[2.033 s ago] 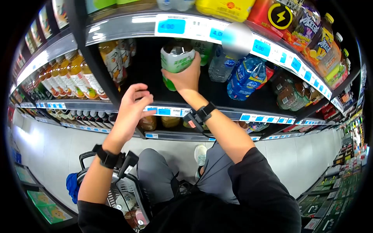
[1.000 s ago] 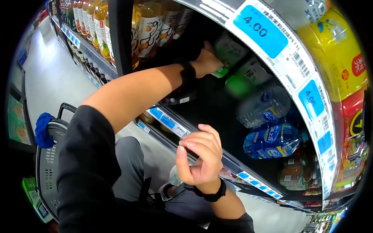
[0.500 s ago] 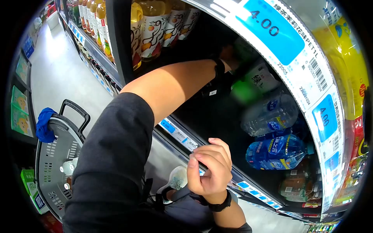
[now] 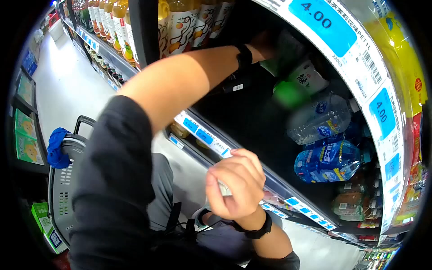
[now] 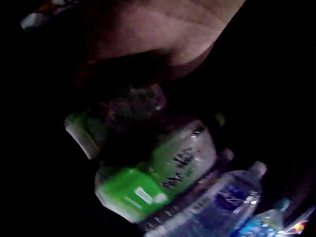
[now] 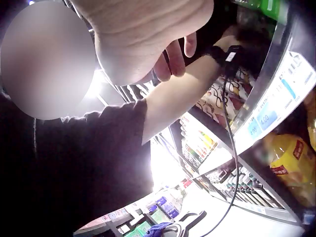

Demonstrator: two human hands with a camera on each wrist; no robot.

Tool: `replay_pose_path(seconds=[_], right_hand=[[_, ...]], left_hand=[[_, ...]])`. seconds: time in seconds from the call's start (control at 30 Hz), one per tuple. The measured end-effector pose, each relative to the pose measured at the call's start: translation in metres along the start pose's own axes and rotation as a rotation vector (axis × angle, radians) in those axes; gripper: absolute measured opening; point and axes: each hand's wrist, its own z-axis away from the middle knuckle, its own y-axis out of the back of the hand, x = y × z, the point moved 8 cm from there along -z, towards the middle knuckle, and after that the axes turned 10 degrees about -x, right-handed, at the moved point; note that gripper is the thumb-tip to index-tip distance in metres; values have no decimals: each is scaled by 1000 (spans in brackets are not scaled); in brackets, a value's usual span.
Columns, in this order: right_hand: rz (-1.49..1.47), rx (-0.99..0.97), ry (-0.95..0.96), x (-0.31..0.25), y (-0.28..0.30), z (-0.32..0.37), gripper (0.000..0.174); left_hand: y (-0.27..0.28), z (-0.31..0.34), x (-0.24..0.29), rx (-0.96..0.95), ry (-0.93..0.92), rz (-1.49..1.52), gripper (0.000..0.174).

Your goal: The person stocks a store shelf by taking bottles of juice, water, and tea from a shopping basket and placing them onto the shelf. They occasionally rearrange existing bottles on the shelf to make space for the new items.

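The left hand [image 4: 262, 46] is deep in the dark shelf, beside a dim green-and-white bottle [image 4: 288, 48]; its fingers are lost in shadow. The left wrist view has this hand [image 5: 158, 37] above that bottle [image 5: 89, 131], its fingertips hidden. Closer to the shelf front lies a green-labelled bottle [image 4: 308, 78], followed by a clear bottle [image 4: 320, 121] and a blue-labelled bottle [image 4: 327, 161]. Outside the shelf edge, the right hand [image 4: 236, 184] hangs with loosely curled fingers and holds nothing; the right wrist view also has this hand [image 6: 148, 37].
A black upright [image 4: 146, 31] separates the shelf bays, with amber bottles [image 4: 182, 29] behind it. The upper price rail [image 4: 355, 67] curves above the left hand. A grey basket [image 4: 62, 193] with blue cloth [image 4: 57, 148] on its rim stands at lower left.
Two seconds ago the right hand gripped a green-labelled bottle in the shelf; it has since let go and withdrawn. The left hand has reached deep inside, and the head view has turned and come closer.
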Motion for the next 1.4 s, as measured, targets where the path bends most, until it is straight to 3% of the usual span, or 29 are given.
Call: replay_pose_path(seconds=[0.03, 0.1, 0.17, 0.3, 0.37, 0.43, 0.5, 0.57, 0.6, 0.67, 0.83, 0.87, 0.9, 0.97, 1.07, 1.2, 1.3, 1.4], right_hand=[[-23, 1, -10, 3, 0, 0, 14], [-12, -5, -4, 3, -3, -3, 13], [-25, 14, 33, 2, -6, -5, 12], [-89, -33, 48, 1, -29, -7, 13], [-100, -95, 32, 2, -44, -4, 14], [-114, -150, -23, 5, -60, 2, 14], [-181, -168, -67, 11, -74, 9, 17], [-223, -217, -90, 12, -87, 8, 19], [-212, -251, -84, 12, -92, 9, 18], [-257, -263, -107, 13, -100, 9, 18], [-258, -304, -129, 16, -115, 9, 18], [-249, -326, -117, 16, -118, 6, 18], [-250, -329, -121, 15, -119, 5, 18], [-264, -314, -158, 16, -120, 3, 18], [-250, -337, -156, 17, -124, 0, 17], [-246, -348, -219, 26, -129, 3, 16], [-240, -369, -246, 30, -131, 4, 15], [-196, -393, -227, 29, -133, 4, 14]], left_hand=[[17, 24, 7, 29, 122, 280, 36], [25, 52, 26, -26, 65, 257, 36], [47, 116, 62, -167, 209, 460, 41], [122, 230, 99, -163, 190, 594, 31], [171, 282, 100, 9, 186, 548, 26], [222, 344, 98, -13, 73, 295, 24], [261, 408, 84, 299, 349, 514, 21], [287, 465, 70, 592, 499, 643, 20], [308, 501, 55, 519, 542, 408, 24], [311, 563, 33, 640, 791, 393, 22], [270, 701, -9, 496, 1492, 235, 21], [263, 742, -44, 239, 1415, 36, 26], [250, 750, -43, 80, 1458, -120, 32], [227, 767, -35, -61, 1440, -518, 39], [204, 788, -41, -221, 1487, -491, 45], [199, 794, -43, -271, 1393, -463, 56], [203, 800, -44, -293, 1368, -406, 56], [211, 824, -40, -164, 1354, -412, 47]])
